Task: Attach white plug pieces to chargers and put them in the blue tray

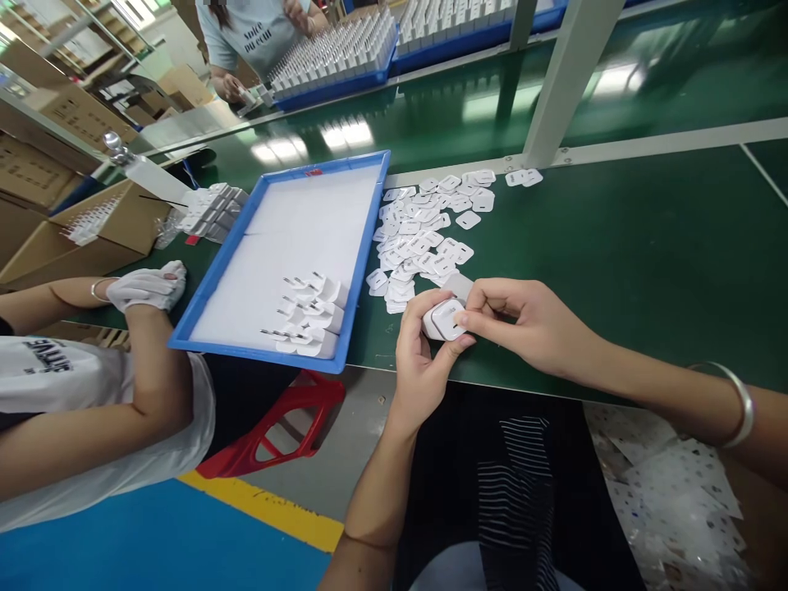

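Note:
A white plug adapter (436, 325) is held in my left hand (414, 361), near the front edge of the green table. The fingers of my right hand (523, 322) are pinched at the adapter's face, and a pale flat piece (459, 285) shows just beyond the fingertips. Whether my right fingers grip that piece is hard to tell. Behind my hands lies a loose pile of white rounded-square cards (424, 238). Left of the pile, a blue-rimmed tray (345, 355) holds several white adapters (313, 316) in its near right corner, pins pointing left.
At the left sits a person with gloved hands (148, 287), beside an open cardboard box (116, 238) and stacked white parts (215, 209). A metal post (570, 82) rises behind the cards. Across the table another person (252, 41) works by filled trays. A red stool (289, 427) stands below.

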### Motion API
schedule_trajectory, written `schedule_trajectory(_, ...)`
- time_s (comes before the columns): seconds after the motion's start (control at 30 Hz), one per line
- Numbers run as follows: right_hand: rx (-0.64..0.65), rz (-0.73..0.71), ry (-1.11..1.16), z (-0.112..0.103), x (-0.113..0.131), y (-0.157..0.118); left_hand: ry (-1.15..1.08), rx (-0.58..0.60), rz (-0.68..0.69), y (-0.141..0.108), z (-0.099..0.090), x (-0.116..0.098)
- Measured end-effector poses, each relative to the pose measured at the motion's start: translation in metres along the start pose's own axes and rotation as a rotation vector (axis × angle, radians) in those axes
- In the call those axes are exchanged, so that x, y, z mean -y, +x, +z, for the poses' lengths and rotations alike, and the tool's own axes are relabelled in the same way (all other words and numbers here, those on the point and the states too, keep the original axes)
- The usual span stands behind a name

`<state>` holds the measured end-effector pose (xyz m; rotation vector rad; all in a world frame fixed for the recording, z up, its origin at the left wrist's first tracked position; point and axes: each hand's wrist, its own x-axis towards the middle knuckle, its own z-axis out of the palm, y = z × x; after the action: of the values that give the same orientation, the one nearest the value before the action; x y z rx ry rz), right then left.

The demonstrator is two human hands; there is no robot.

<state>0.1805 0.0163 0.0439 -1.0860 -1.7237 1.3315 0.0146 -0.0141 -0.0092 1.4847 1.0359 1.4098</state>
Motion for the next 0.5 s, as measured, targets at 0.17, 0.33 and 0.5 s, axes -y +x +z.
schedule_trajectory(0.17,0.021,0.014,-0.009,-0.0012,0.0,0.0001,-0.004,0.015,0.014,-0.0002,-0.001,0.0004)
schedule_trajectory(0.33,0.039,0.018,-0.013,-0.0023,-0.0014,0.0004,-0.007,0.031,0.028,-0.0004,-0.0024,0.0002)
schedule_trajectory(0.5,0.018,0.034,-0.013,-0.0033,0.0001,0.0007,-0.043,0.033,0.04,-0.0012,-0.0031,-0.0005)
